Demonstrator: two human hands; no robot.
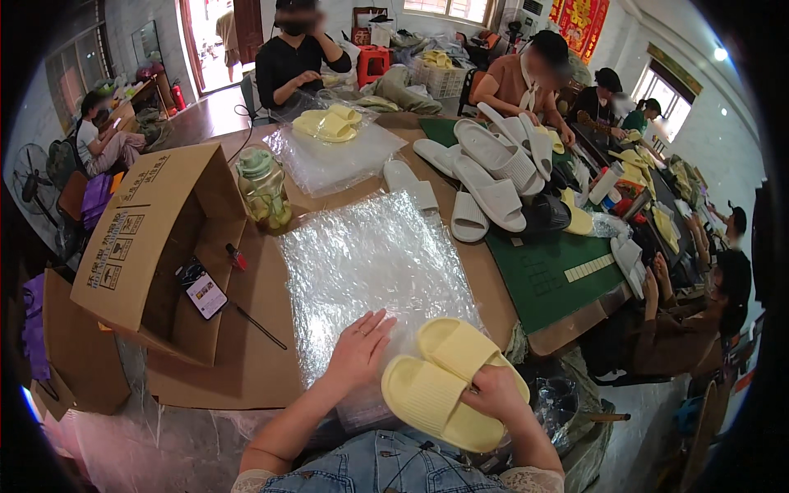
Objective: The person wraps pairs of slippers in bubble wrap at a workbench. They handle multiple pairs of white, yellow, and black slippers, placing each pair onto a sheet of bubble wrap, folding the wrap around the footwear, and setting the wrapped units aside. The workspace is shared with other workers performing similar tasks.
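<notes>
Head view: I see my right hand [497, 394] clamped on a pair of pale yellow foam slides [448, 382] at the desk's near edge. Left hand [359, 349] flat, fingers apart, on clear plastic bags [370, 263]. Slides prob. light, soft, squashy; grip mid-strap.

My right hand [493, 394] covers part of the 2 yellow slippers [448, 382]. The picture's bottom edge cuts off my forearms, and the phone [202, 290] screen is too small to make out.
</notes>
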